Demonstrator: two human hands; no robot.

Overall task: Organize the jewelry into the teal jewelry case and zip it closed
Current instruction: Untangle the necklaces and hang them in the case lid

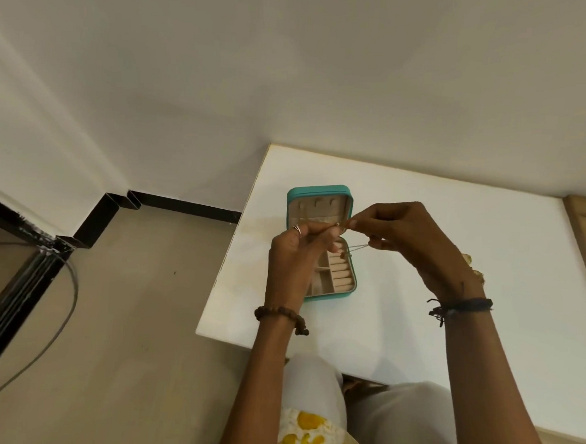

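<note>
Both hands raised over open teal jewelry case (323, 203) on table (455, 231); left hand (294, 256) and right hand (407, 239) fingers pinch thin chain (355, 248), probably necklace; ring rolls in case tray

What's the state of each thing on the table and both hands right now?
teal jewelry case: open, lid back, flat on the white table.
necklace chain: held above the case, hanging between both hands.
left hand: pinching the chain.
right hand: pinching the chain.

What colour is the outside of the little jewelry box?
Teal. The jewelry case lies open on the white table; the head view shows it best.
</note>
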